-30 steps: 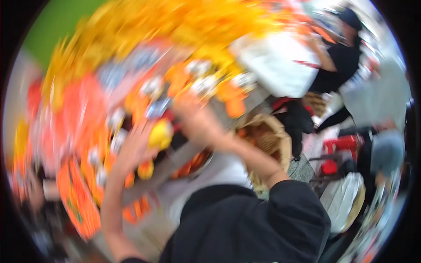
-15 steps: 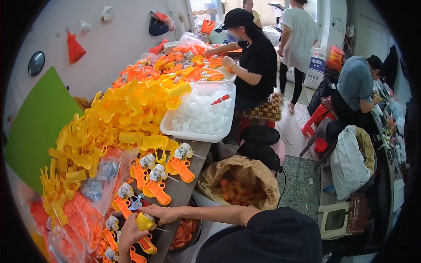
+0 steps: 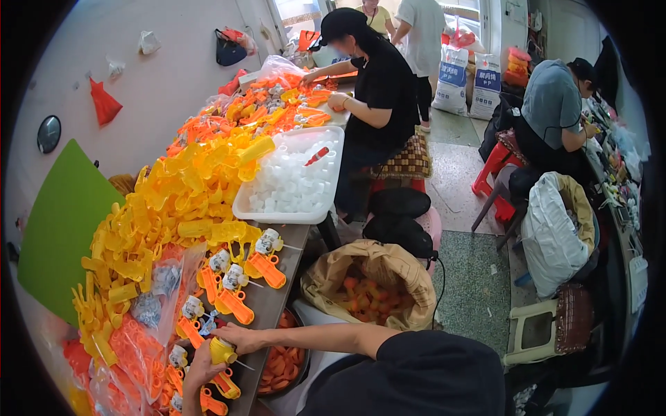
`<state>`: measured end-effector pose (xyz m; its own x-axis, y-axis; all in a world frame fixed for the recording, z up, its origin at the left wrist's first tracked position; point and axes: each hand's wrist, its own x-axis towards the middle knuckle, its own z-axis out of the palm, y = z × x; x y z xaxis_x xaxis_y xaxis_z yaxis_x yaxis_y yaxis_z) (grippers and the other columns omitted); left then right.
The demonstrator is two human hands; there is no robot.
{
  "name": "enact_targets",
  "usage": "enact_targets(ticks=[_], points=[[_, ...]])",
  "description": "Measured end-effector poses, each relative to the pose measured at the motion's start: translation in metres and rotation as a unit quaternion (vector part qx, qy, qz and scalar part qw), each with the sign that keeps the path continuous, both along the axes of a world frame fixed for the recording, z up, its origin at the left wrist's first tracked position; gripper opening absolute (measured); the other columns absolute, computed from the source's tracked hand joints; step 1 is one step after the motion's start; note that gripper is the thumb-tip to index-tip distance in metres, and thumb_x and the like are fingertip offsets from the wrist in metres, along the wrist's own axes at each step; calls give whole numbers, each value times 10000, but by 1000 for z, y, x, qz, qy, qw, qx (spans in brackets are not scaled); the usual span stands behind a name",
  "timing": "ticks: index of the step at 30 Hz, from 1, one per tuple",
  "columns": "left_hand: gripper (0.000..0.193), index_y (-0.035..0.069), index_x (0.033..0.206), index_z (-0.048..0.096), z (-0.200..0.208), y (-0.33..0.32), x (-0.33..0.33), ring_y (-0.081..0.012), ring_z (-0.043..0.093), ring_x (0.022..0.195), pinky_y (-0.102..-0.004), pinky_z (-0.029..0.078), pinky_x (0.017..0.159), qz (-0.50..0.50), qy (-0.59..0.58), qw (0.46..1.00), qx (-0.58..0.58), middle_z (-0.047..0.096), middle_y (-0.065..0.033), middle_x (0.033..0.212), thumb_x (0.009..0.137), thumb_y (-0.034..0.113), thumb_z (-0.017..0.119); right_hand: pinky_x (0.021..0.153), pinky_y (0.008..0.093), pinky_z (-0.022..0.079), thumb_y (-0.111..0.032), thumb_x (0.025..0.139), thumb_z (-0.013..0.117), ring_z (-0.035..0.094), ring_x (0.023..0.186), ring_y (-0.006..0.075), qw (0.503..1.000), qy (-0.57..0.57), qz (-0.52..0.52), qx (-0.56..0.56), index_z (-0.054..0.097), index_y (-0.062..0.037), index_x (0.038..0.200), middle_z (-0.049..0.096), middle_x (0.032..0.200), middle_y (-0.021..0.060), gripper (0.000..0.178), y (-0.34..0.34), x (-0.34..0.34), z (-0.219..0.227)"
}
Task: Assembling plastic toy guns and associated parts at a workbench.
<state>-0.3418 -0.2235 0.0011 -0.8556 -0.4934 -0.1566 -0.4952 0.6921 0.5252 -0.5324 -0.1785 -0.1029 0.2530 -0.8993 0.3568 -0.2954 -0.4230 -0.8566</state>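
At the table's near edge, both hands meet around a toy part with a yellow, round-ended body (image 3: 223,351) and a thin pale rod. My left hand (image 3: 199,369) curls round its left side, fingers closed. From the right, my right hand (image 3: 237,337) reaches over its far side with bent fingers; their tips are partly hidden, and a bit of blue and red shows beside them. Around the hands lie similar toys: orange and yellow handles (image 3: 234,305) with grey-white figure heads (image 3: 234,277) and rods.
Yellow plastic parts (image 3: 166,201) heap along the table's left, with orange parts (image 3: 139,347) in clear bags. Beyond stands a white tray (image 3: 326,215) of translucent pieces. Beside the table are a brown sack (image 3: 319,277) and a dark tub (image 3: 304,360). Co-workers (image 3: 374,83) sit farther off.
The view has shifted, so the table appears farther left. Both hands stay around the yellow toy part. In the background, the standing person in white has moved away.
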Motion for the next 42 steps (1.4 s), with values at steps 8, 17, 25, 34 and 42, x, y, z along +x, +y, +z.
enact_targets(ticks=[8,17,25,34,42], points=[[643,45,1296,559,-17,2,10,-301,600,1147,-390,448,1009,2,59,998,7,642,-127,1202,720,241,766,883,453,475,-125,667,774,582,995,344,981,-55,-52,-178,568,-67,1162,619,1077,157,539,8,-2,3],[788,6,1422,384,10,14,-6,-353,526,1219,-386,409,1060,87,-56,995,14,530,-227,1288,719,172,701,973,368,486,44,700,749,553,1139,301,999,10,5,30,422,-37,1419,588,1197,162,794,13,-16,28],[734,33,1382,430,19,26,-4,-361,573,1159,-405,470,997,109,-97,988,-49,578,-218,1239,719,170,715,1015,376,468,60,715,696,511,1167,307,1000,4,2,18,406,-29,1429,586,1216,161,776,20,-11,16],[792,-16,1444,311,4,21,1,-368,476,1262,-446,418,1049,64,-113,989,-69,453,-222,1375,762,133,685,1035,385,441,71,706,690,514,1163,306,999,16,-12,34,403,-34,1438,581,1254,143,793,20,-12,24],[730,-44,1413,338,17,26,-10,-352,465,1247,-449,413,1022,64,-151,985,-54,446,-205,1341,784,84,684,1023,387,456,90,691,677,534,1138,307,998,10,-17,62,404,-43,1440,584,1243,151,808,20,-14,26]])
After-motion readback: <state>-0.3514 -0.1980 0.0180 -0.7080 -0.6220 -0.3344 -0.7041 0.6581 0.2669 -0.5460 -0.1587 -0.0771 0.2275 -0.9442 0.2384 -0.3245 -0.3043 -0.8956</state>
